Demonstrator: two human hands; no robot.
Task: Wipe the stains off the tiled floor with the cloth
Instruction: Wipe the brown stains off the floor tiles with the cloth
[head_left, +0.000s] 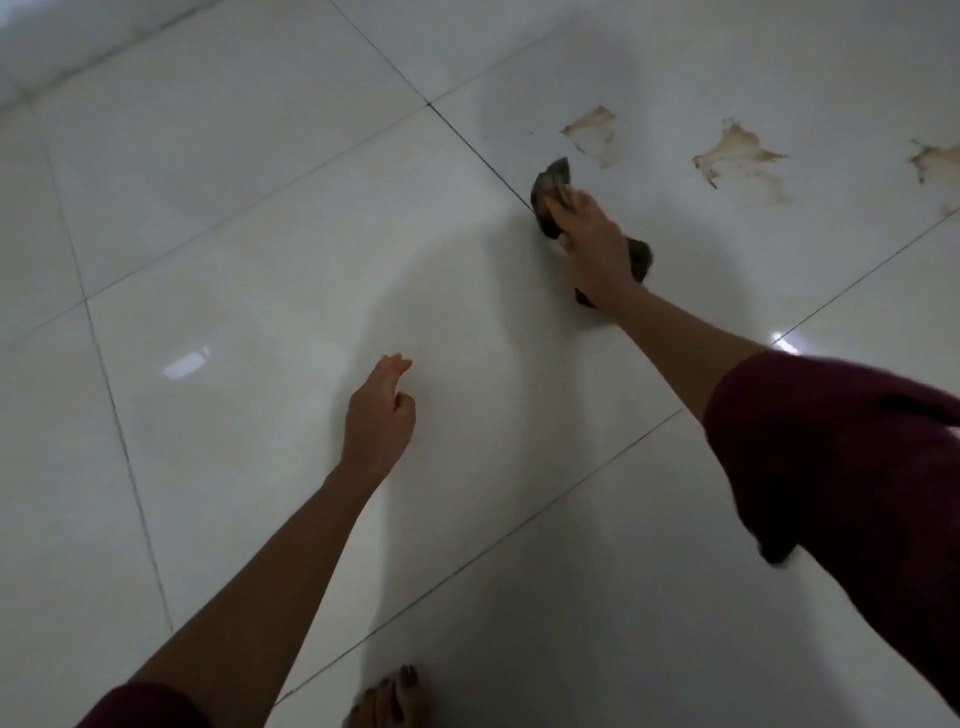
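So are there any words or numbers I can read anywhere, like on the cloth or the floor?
None. No words, numbers or signs show anywhere.
The cloth under the right hand is dark and plain.
The floor tiles are blank white, with only brown stains and grout lines.
The left hand holds nothing, and the dark red sleeve has no print.

A bare foot (390, 696) with dark-painted toenails stands at six o'clock, cut off by the bottom edge. A white wall base (78, 41) runs across the eleven o'clock corner. Two bright light reflections shine on the gloss: one (186, 362) at nine o'clock, a smaller one (784, 340) at three o'clock.
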